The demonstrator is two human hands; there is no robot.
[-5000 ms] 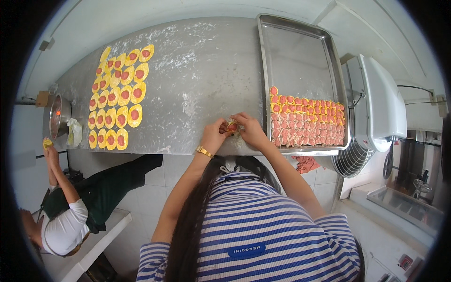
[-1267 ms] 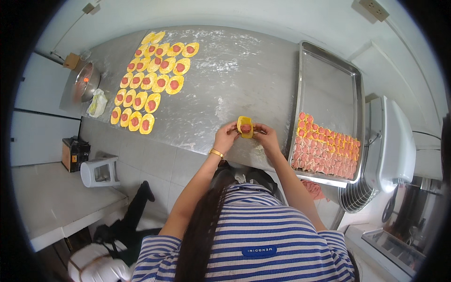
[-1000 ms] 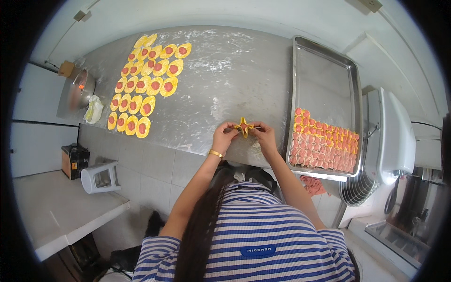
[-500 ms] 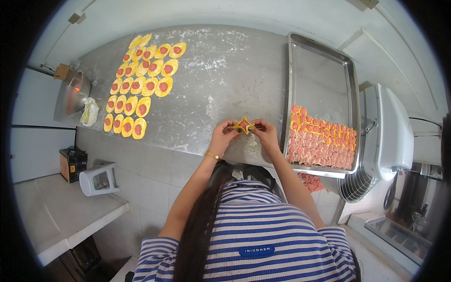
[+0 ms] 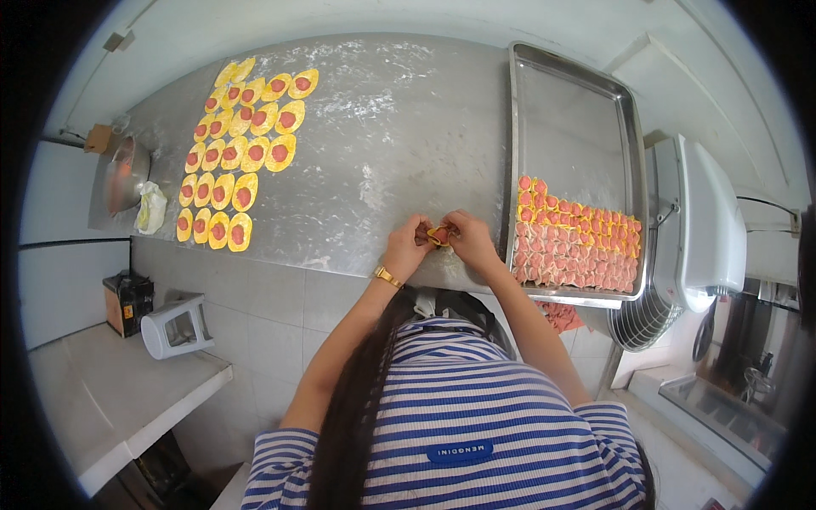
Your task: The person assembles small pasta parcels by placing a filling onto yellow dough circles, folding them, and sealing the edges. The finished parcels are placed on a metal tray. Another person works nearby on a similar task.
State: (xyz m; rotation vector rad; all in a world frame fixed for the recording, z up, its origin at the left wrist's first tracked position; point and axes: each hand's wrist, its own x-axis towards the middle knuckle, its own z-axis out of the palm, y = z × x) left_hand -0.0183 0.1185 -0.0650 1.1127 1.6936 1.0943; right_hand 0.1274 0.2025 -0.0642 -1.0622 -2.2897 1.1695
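Observation:
Between my two hands, above the near edge of the metal table, is a yellow dumpling with pink filling showing at its top. My left hand pinches one side of its wrapper, a gold watch on the wrist. On the opposite side my right hand has its fingers closed on the wrapper. Flat yellow wrappers, most topped with a lump of pink filling, lie in rows on the left of the table. To the right, a metal tray holds packed rows of folded dumplings, some yellow and some pale.
The flour-dusted metal table runs beneath everything. A metal bowl and a crumpled plastic bag sit at its left end. A white machine with a wire guard stands right of the tray. A plastic stool lies at lower left.
My fingers have drawn the wrapper from an open star shape into a smaller, rounder cup around the filling. The whole view has shifted slightly.

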